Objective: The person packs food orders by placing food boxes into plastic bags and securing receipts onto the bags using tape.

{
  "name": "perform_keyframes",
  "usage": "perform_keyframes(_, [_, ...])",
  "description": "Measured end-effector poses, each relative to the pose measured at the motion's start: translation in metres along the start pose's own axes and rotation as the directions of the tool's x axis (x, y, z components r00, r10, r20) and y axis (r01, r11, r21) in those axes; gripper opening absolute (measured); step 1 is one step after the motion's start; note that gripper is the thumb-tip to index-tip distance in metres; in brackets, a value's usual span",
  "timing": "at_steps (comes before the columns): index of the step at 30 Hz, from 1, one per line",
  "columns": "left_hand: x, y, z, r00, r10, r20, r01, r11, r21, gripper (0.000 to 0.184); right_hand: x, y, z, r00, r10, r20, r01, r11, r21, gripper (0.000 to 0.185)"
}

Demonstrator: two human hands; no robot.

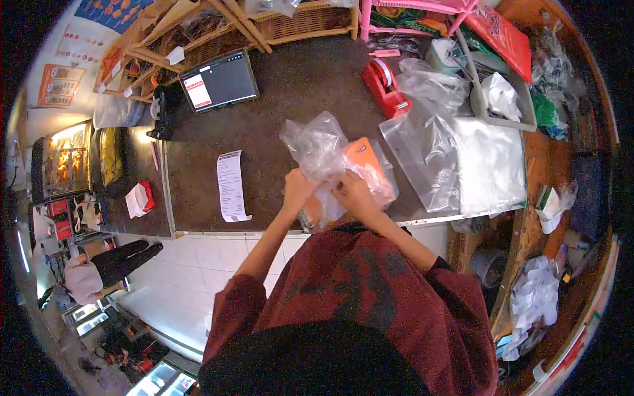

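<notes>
A crumpled clear plastic bag [315, 146] stands up from the dark counter in front of me. My left hand [300, 189] is closed on the bag's left side, low down. My right hand [356, 197] has its fingers bent in at the bag's right side, pinching the plastic. Just beyond the right hand lies an orange packet [364, 160], partly covered by clear plastic. Something wrapped sits below the hands at the counter's edge, mostly hidden by them, so I cannot make out what it is.
A printed receipt [231, 186] lies to the left. Behind it stands a tablet [219, 80]. To the right are a red tape dispenser [386, 89], flat clear bags [422, 155], a stack of plastic sheets [492, 168] and a grey basket [528, 119]. A person [99, 270] is far left.
</notes>
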State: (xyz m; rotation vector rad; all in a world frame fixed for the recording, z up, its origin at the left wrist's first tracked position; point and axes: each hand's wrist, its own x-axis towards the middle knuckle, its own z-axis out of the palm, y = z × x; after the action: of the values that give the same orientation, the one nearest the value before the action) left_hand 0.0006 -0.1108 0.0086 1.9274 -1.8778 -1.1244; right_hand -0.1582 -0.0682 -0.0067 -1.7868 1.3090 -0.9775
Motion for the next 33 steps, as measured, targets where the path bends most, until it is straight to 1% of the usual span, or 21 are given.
perform_keyframes(2, [-0.001, -0.009, 0.010, 0.987, 0.108, -0.121, -0.110, 0.994, -0.014, 0.036, -0.002, 0.002, 0.002, 1.000, -0.018, -0.011, 0.018, 0.999, -0.043, 0.028])
perform_keyframes(4, [0.000, -0.010, 0.012, 0.989, 0.078, -0.124, -0.084, 0.995, -0.045, 0.037, 0.001, -0.014, -0.004, 0.990, -0.138, -0.008, 0.134, 0.973, -0.187, 0.027])
perform_keyframes(5, [0.000, -0.010, 0.013, 0.990, 0.054, -0.127, -0.064, 0.995, -0.075, 0.039, 0.000, -0.010, -0.001, 0.990, -0.138, -0.003, 0.135, 0.973, -0.185, 0.027])
perform_keyframes(7, [-0.002, -0.005, 0.008, 0.990, 0.052, -0.132, -0.068, 0.991, -0.119, 0.042, -0.001, 0.000, 0.002, 0.997, 0.071, 0.013, -0.071, 0.998, 0.003, 0.024])
perform_keyframes(9, [-0.001, -0.010, 0.011, 0.989, 0.049, -0.142, -0.071, 0.985, -0.158, 0.046, -0.004, 0.005, -0.005, 0.988, 0.136, 0.071, -0.134, 0.990, -0.033, 0.022])
perform_keyframes(10, [0.002, -0.023, 0.021, 0.974, 0.146, -0.172, -0.183, 0.957, -0.226, 0.042, -0.003, 0.004, -0.008, 0.971, 0.203, 0.122, -0.196, 0.978, -0.069, 0.021])
perform_keyframes(11, [0.007, -0.036, 0.030, 0.947, 0.240, -0.212, -0.295, 0.912, -0.285, 0.037, -0.002, 0.002, -0.009, 0.973, 0.191, 0.127, -0.184, 0.981, -0.061, 0.021])
perform_keyframes(12, [0.010, -0.051, 0.037, 0.947, 0.233, -0.223, -0.291, 0.915, -0.279, 0.037, -0.002, -0.001, -0.010, 0.987, 0.156, 0.041, -0.156, 0.988, 0.011, 0.020])
perform_keyframes(13, [0.015, -0.068, 0.047, 0.928, 0.309, -0.209, -0.340, 0.930, -0.137, 0.036, -0.001, -0.002, -0.010, 0.991, 0.126, -0.046, -0.122, 0.989, 0.081, 0.020])
perform_keyframes(14, [0.020, -0.084, 0.058, 0.907, 0.382, -0.181, -0.387, 0.922, 0.005, 0.034, 0.001, 0.000, -0.010, 0.992, 0.116, -0.039, -0.113, 0.990, 0.084, 0.020])
perform_keyframes(17, [0.033, -0.122, 0.084, 0.832, 0.555, -0.020, -0.500, 0.764, 0.407, 0.031, 0.005, 0.004, -0.008, 0.964, 0.260, -0.062, -0.245, 0.951, 0.191, 0.010])
perform_keyframes(19, [0.021, -0.104, 0.079, 0.806, 0.590, 0.050, -0.524, 0.671, 0.524, 0.030, 0.009, -0.010, -0.018, 0.960, 0.280, -0.025, -0.271, 0.946, 0.179, 0.010])
perform_keyframes(20, [-0.001, -0.062, 0.061, 0.806, 0.547, -0.225, -0.542, 0.836, 0.089, 0.034, 0.012, -0.014, -0.023, 0.953, 0.304, 0.007, -0.301, 0.940, 0.160, 0.011])
perform_keyframes(21, [-0.004, -0.051, 0.056, 0.819, 0.466, -0.336, -0.534, 0.833, -0.147, 0.036, 0.011, -0.006, -0.022, 0.954, 0.300, 0.006, -0.297, 0.941, 0.159, 0.011])
perform_keyframes(22, [-0.008, -0.040, 0.051, 0.815, 0.375, -0.441, -0.546, 0.752, -0.369, 0.038, 0.010, 0.005, -0.018, 0.967, 0.254, 0.015, -0.253, 0.949, 0.188, 0.011])
perform_keyframes(24, [-0.002, -0.050, 0.058, 0.974, 0.212, -0.073, -0.207, 0.725, -0.657, 0.049, 0.007, 0.016, -0.019, 0.977, 0.212, 0.027, -0.213, 0.953, 0.216, 0.012])
perform_keyframes(25, [0.000, -0.058, 0.064, 0.976, 0.208, -0.071, -0.202, 0.724, -0.659, 0.049, 0.008, 0.015, -0.024, 0.970, 0.223, 0.096, -0.240, 0.937, 0.252, 0.013])
perform_keyframes(27, [0.003, -0.073, 0.074, 0.916, 0.347, -0.202, -0.397, 0.854, -0.336, 0.051, 0.013, 0.017, -0.034, 0.945, 0.228, 0.236, -0.284, 0.929, 0.237, 0.015])
perform_keyframes(28, [-0.002, -0.056, 0.059, 0.917, 0.343, -0.201, -0.394, 0.855, -0.338, 0.051, 0.015, 0.017, -0.038, 0.943, 0.231, 0.239, -0.287, 0.928, 0.236, 0.015])
perform_keyframes(31, [-0.009, -0.029, 0.032, 0.864, 0.491, -0.106, -0.500, 0.818, -0.284, 0.049, 0.018, 0.023, -0.046, 0.924, 0.148, 0.353, -0.280, 0.890, 0.360, 0.016])
perform_keyframes(33, [-0.003, -0.042, 0.045, 0.963, 0.256, 0.081, -0.196, 0.878, -0.437, 0.045, 0.021, 0.025, -0.052, 0.908, 0.149, 0.391, -0.292, 0.896, 0.336, 0.016])
